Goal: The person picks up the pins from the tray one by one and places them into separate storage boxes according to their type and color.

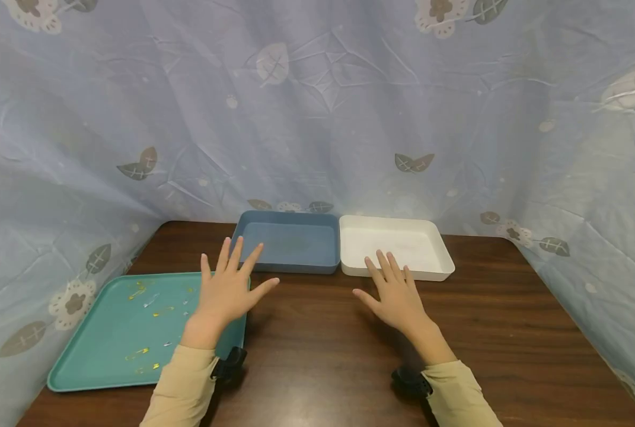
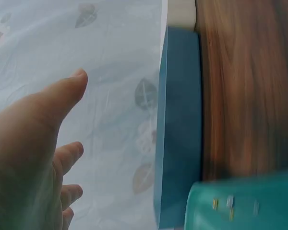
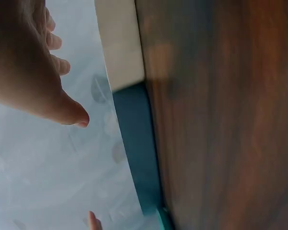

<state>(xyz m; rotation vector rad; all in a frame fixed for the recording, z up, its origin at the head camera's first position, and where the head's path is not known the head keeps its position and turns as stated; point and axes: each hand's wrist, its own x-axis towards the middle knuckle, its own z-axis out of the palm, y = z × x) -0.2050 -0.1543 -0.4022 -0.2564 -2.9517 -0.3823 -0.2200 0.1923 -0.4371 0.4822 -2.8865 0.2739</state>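
Observation:
Both hands hover with fingers spread and nothing in them. My left hand [image 1: 225, 296] overlaps the right side of the teal tray [image 1: 104, 332] in the head view, its fingertips close to the blue bin's near left corner. On that tray lie scattered gold and silver safety pins, among them a gold safety pin [image 1: 137, 353] near the front and a silver safety pin [image 1: 151, 300] farther back. My right hand [image 1: 397, 299] is in front of the white bin [image 1: 442, 274], fingertips overlapping its near wall. The blue bin [image 1: 290, 268] stands directly left of the white one.
The brown wooden table [image 1: 317, 350] carries the tray and both bins. A pale blue patterned curtain [image 1: 317, 118] hangs behind the bins and along both sides. Dark wrist cameras are strapped over the beige sleeves [image 1: 181, 385].

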